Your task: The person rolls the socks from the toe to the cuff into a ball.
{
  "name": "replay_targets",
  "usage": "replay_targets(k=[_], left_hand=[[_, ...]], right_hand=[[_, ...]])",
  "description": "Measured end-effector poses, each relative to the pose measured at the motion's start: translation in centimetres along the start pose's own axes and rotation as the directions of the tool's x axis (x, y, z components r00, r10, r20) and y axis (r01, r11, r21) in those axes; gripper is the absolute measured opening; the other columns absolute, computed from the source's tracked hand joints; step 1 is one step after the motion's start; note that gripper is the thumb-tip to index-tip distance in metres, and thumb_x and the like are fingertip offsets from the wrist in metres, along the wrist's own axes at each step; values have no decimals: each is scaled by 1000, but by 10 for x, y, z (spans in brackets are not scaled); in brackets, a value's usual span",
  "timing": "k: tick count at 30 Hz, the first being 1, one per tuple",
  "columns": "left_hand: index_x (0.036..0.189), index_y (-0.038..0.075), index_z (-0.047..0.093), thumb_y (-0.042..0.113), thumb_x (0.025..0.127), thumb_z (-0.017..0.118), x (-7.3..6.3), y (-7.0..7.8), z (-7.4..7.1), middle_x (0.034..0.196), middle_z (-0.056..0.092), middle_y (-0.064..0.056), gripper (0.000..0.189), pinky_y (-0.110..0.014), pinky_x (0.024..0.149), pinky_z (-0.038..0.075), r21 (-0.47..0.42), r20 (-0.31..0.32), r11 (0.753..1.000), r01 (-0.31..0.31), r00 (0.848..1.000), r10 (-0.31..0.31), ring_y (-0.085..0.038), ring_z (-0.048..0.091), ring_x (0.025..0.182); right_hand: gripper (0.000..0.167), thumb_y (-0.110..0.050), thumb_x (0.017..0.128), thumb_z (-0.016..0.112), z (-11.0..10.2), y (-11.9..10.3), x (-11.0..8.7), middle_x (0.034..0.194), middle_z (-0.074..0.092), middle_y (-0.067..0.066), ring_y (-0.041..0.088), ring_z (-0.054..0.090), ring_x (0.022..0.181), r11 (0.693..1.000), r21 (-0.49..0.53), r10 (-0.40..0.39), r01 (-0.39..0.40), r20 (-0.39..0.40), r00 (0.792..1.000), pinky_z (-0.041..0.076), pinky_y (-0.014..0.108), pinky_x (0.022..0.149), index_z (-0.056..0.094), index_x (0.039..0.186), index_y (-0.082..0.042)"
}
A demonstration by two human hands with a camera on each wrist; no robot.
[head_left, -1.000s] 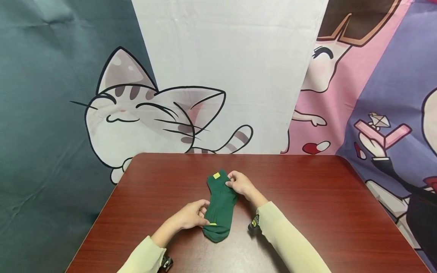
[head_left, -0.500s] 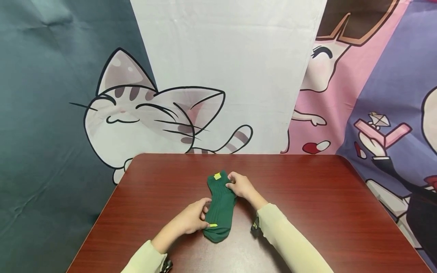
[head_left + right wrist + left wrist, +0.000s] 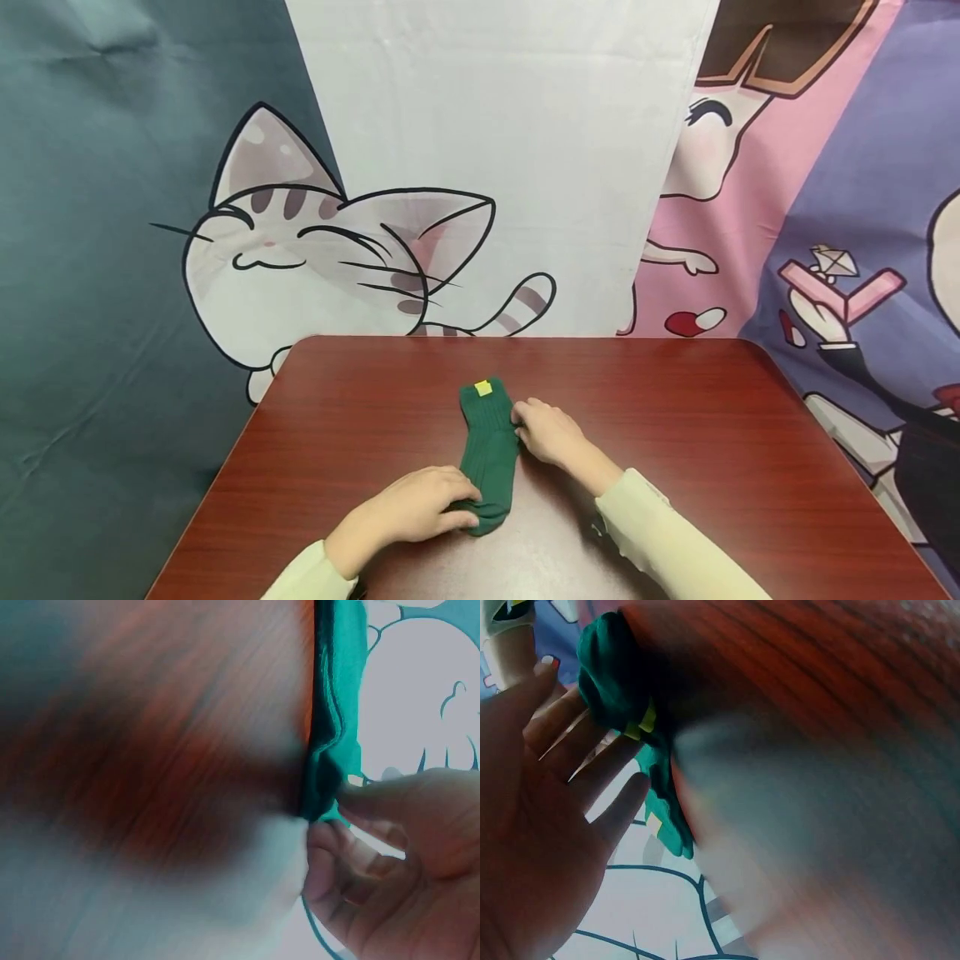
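A dark green ribbed sock (image 3: 491,442) lies lengthwise on the red-brown table, its yellow-tagged cuff toward the far edge and its toe toward me. My left hand (image 3: 420,504) reaches in from the left, its fingers resting over the toe end and partly hiding it. Seen from the left wrist, those fingers (image 3: 592,761) are extended beside the green fabric, where a second yellow tag (image 3: 646,720) shows. At the sock's right edge is my right hand (image 3: 551,433), fingers loosely bent. In the right wrist view, a gap shows between thumb (image 3: 367,801) and fingertips beside the fabric.
The wooden table (image 3: 675,467) stretches out on both sides of the sock. Behind its far edge hangs a backdrop (image 3: 570,167) printed with a cartoon cat and figures. Light sleeves (image 3: 660,533) cover both forearms.
My left hand has shifted from the sock's left edge onto its toe end, covering the lower tag. My right hand has slid down from near the cuff and outward. The sock has moved slightly right.
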State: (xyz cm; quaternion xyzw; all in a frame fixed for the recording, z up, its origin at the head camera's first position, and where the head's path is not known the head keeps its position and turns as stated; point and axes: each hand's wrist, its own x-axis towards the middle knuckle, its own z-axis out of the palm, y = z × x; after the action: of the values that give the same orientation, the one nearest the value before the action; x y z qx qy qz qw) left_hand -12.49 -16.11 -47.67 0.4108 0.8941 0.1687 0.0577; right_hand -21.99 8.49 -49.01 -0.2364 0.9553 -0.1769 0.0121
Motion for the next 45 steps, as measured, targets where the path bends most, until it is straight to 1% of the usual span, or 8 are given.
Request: replay_targets(k=[3, 6, 10, 16, 23, 30, 41, 45], left_hand=[[120, 20, 70, 36, 91, 76, -1, 3, -1, 116, 68, 13, 34, -24, 95, 51, 0, 39, 999, 41, 998, -41, -2, 60, 113], [119, 21, 69, 25, 87, 81, -2, 6, -1, 118, 67, 13, 34, -24, 94, 51, 18, 49, 998, 62, 997, -62, -2, 59, 114], [113, 21, 70, 18, 87, 81, -1, 10, 2, 116, 67, 12, 29, -23, 93, 52, 32, 40, 998, 58, 997, -59, -3, 59, 114], [119, 17, 70, 21, 92, 76, 3, 12, 8, 119, 67, 9, 28, -23, 95, 51, -13, 46, 997, 75, 996, -74, -4, 59, 117], [128, 17, 66, 25, 93, 76, 7, 14, 11, 129, 64, 4, 38, -28, 98, 51, -34, 93, 993, 109, 990, -106, -9, 56, 125], [131, 14, 66, 24, 95, 73, 8, 15, 9, 138, 62, 0, 38, -31, 104, 49, -24, 100, 994, 106, 990, -103, -11, 54, 131], [118, 16, 74, 23, 94, 73, 10, 15, 7, 136, 64, -2, 24, -30, 108, 46, 13, 102, 998, 55, 993, -56, -14, 55, 131], [115, 16, 75, 22, 93, 76, 11, 17, 7, 133, 66, -1, 23, -28, 105, 47, 45, 89, 998, 35, 995, -39, -14, 56, 128]], right_hand=[[12, -7, 90, 74, -3, -1, -10, 97, 62, 2, 24, 65, 90, 986, -32, -165, 165, 17, 986, 55, 39, 78, 70, 100, -12], [16, -3, 88, 74, -6, -2, -20, 101, 67, 4, 24, 65, 99, 945, -95, -310, 313, 39, 950, 55, 36, 87, 72, 104, -8], [26, -8, 89, 74, -12, -7, -36, 114, 69, 6, 24, 64, 110, 911, -101, -391, 400, 100, 915, 54, 38, 94, 71, 114, -6], [37, -17, 94, 73, -16, -15, -55, 135, 64, 10, 26, 59, 127, 902, -1, -424, 432, 188, 886, 49, 42, 104, 66, 129, -9], [44, -21, 96, 71, -14, -17, -68, 145, 57, 11, 28, 51, 137, 917, 111, -399, 383, 215, 891, 45, 45, 110, 62, 137, -11], [51, -23, 95, 72, -11, -16, -79, 148, 54, 11, 27, 49, 139, 915, 133, -402, 381, 242, 883, 44, 44, 110, 58, 143, -12], [29, -20, 92, 75, -7, -15, -85, 141, 59, 16, 35, 51, 136, 882, 150, -469, 446, 205, 859, 44, 45, 110, 72, 121, -17], [23, -22, 91, 76, -6, -17, -86, 140, 60, 17, 37, 52, 135, 884, 119, -466, 451, 194, 863, 45, 46, 109, 73, 114, -19]])
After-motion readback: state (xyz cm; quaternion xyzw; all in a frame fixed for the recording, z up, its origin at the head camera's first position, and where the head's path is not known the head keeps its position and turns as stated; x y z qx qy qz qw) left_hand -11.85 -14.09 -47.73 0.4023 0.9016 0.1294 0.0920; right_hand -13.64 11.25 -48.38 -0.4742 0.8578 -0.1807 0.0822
